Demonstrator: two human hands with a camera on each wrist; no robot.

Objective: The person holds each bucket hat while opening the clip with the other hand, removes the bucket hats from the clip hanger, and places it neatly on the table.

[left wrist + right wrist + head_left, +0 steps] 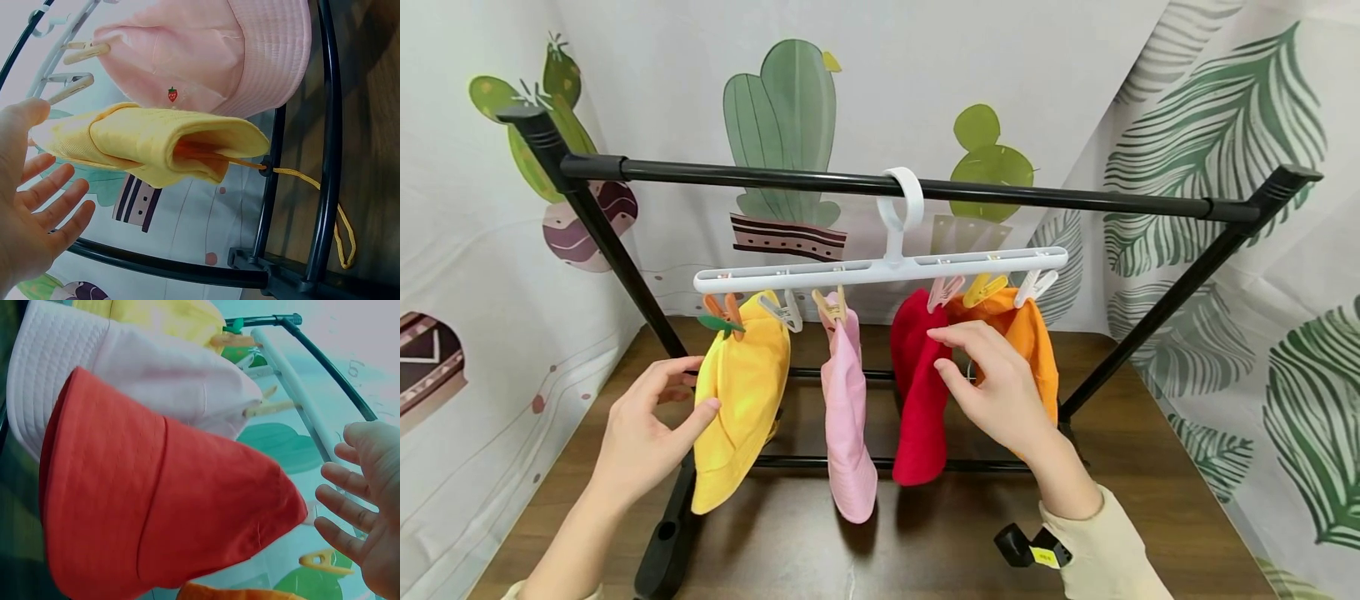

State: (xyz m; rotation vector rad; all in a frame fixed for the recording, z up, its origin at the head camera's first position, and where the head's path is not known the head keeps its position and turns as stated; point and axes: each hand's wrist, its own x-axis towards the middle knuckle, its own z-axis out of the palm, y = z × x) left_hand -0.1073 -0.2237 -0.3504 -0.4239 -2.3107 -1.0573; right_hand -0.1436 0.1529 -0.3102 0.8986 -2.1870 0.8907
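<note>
Left hand point(643, 427): mine, beside the yellow hat point(741, 400), fingers relaxed and spread, gripping nothing; thumb at the hat's near edge, contact not certain.

Right hand point(1000, 383): mine, between the red hat point(921, 400) and the orange hat point(1036, 346), fingers loosely extended, holding nothing; the right wrist view shows them apart from the red cloth.

Hats, four, in a row below a white hanger point(857, 273). Yellow: far left, with an orange clip point(734, 308) and a green leaf point(715, 322) at its top, and a yellow cord point(300, 174) trailing from it. Pink hat point(846, 400): next along, pinched by a beige clip point(831, 308), embroidered with a strawberry point(172, 94). Red: right of centre, under a pink clip point(944, 292). Orange: far right, a yellow clip point(985, 290) and a white clip point(1036, 287) at its top; their grip I cannot tell.

Hanger: hooked over the top bar point(760, 176) of a black rack. Rack: standing on a brown wooden table point(1150, 483), before a curtain point(662, 75) printed with cacti and leaves.
</note>
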